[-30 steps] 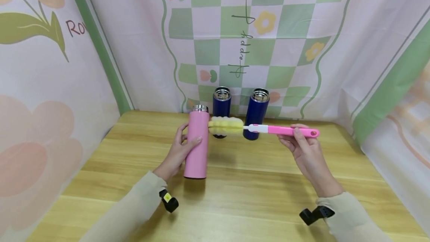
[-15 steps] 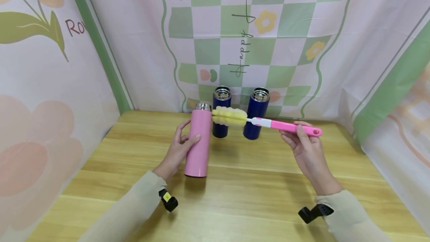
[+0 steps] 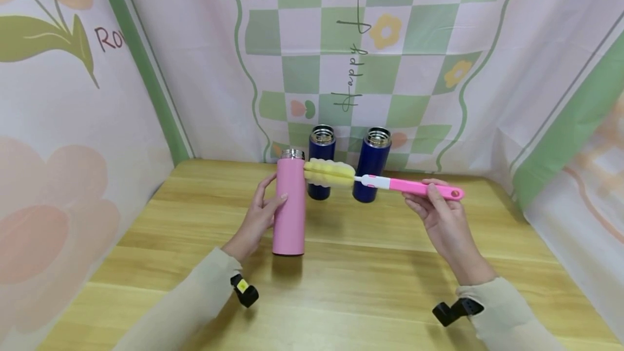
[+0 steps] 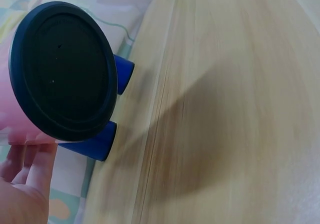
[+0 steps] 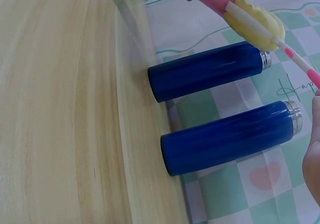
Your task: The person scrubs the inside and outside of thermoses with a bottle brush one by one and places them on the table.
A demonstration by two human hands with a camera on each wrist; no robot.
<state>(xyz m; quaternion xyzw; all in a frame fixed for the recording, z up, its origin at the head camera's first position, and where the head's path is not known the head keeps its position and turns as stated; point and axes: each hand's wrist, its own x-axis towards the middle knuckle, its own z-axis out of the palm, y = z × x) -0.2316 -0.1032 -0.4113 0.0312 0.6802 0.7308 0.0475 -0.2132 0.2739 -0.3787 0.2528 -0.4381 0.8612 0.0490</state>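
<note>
Left hand (image 3: pixel 254 225) gripping bottle (image 3: pixel 290 211), right (image 3: pixel 444 220) pinching brush (image 3: pixel 377 181)

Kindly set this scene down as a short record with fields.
Left hand: holds pink thermos flask above wooden table
Right hand: holds bottle brush by its pink handle
Sponge head: yellow, outside pink thermos flask, by its upper side; contact unclear
Left navy thermos flask: upright, uncapped
Right navy thermos flask: upright, uncapped
Backdrop: green-and-white checked fabric
</note>
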